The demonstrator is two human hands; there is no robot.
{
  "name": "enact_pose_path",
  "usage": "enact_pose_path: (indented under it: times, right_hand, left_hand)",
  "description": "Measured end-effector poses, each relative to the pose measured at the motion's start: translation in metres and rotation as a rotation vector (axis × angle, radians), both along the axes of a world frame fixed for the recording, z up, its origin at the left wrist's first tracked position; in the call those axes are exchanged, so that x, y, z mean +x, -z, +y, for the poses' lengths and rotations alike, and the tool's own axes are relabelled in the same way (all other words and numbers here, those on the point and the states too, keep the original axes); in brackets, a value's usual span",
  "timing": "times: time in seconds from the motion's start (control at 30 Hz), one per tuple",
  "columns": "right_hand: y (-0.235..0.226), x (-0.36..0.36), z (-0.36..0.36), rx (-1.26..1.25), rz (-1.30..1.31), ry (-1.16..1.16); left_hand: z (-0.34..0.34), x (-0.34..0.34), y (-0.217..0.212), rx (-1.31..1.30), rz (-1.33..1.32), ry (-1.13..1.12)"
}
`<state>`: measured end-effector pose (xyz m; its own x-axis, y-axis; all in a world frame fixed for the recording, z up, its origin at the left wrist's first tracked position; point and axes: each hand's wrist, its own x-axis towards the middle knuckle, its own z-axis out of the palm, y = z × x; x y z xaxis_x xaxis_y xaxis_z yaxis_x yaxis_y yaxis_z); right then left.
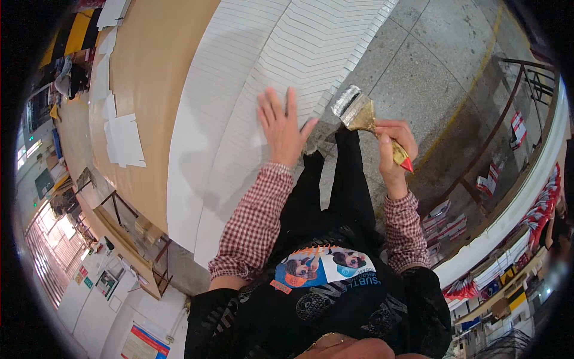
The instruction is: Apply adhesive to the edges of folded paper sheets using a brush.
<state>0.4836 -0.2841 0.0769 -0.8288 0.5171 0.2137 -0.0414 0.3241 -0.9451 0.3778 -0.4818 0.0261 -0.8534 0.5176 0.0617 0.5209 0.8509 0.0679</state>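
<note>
My left hand (281, 128) lies flat with its fingers spread on a fan of overlapping white sheets (239, 78), close to their stepped right edge. The sheets cover part of a tan table (155, 60). My right hand (394, 143) is closed round the handle of a wide flat paintbrush (360, 113). Its handle is yellowish with a red tip, and its bristles look coated with something whitish. The brush is held over the floor just beyond the sheets' edge, with the bristles pointing toward the sheets and apart from my left hand.
White cut pieces (124, 140) lie along the table's far left side. Grey floor (412, 66) shows beyond the sheets. On the right are a dark metal frame (493, 137), red and white packets (445, 221) and a white-edged bench (484, 245) bearing stacked red and white items.
</note>
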Motion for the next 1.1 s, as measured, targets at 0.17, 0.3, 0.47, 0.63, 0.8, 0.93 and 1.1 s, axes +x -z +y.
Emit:
enact_pose_path:
  times: [0.17, 0.3, 0.47, 0.63, 0.8, 0.93, 1.1]
  right_hand:
    - [0.003, -0.007, 0.002, 0.03, 0.027, 0.034]
    - [0.016, -0.018, 0.004, 0.042, 0.063, 0.04]
    - [0.024, -0.011, -0.003, 0.041, -0.013, 0.003]
    - [0.01, -0.004, -0.007, 0.008, 0.063, 0.002]
    - [0.021, -0.001, -0.019, 0.043, 0.018, -0.02]
    - [0.01, 0.023, -0.035, -0.032, -0.038, -0.041]
    - [0.001, 0.035, -0.04, -0.027, -0.009, 0.015]
  left_hand:
    - [-0.019, -0.004, 0.0, 0.037, -0.037, 0.117]
    - [-0.021, -0.024, -0.005, 0.072, -0.14, 0.189]
    - [-0.015, -0.032, -0.009, 0.1, -0.173, 0.21]
    - [-0.017, -0.034, -0.008, 0.086, -0.203, 0.2]
    - [-0.013, -0.033, -0.007, 0.039, -0.121, 0.231]
    - [-0.019, -0.013, -0.003, 0.079, -0.133, 0.193]
    - [-0.045, 0.035, 0.006, 0.011, -0.104, 0.011]
